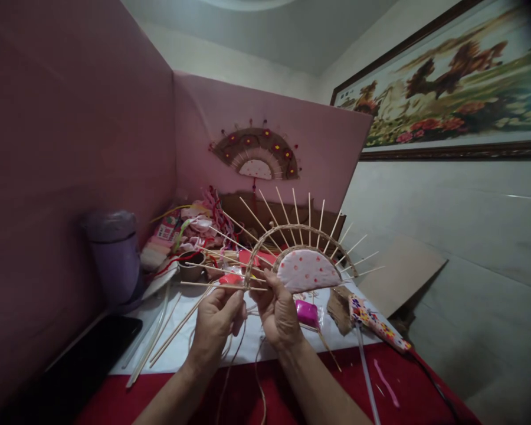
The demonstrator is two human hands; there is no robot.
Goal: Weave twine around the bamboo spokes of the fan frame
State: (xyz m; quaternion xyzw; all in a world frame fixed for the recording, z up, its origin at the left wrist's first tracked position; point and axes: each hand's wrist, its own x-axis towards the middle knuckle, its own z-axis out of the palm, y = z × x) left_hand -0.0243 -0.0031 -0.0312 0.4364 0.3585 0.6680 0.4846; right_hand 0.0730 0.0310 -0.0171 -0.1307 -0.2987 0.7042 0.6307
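A half-round fan frame is held up before me: a white padded half-disc with reddish dots, thin wooden sticks fanning out, and a woven brown arch crossing them. My right hand is closed on the frame's left end, thumb against the half-disc. My left hand is closed in a pinch at the arch's lower left end, by the lowest stick; its fingertips are partly hidden. From between the hands, loose thin brown cord hangs down over the table edge.
A floral glue gun with a clear glue stick lies right, beside a shiny magenta packet. Left are a purple lidded cup, a black flat device and loose sticks. Pink craft scraps sit behind; a decorated fan hangs on the pink board.
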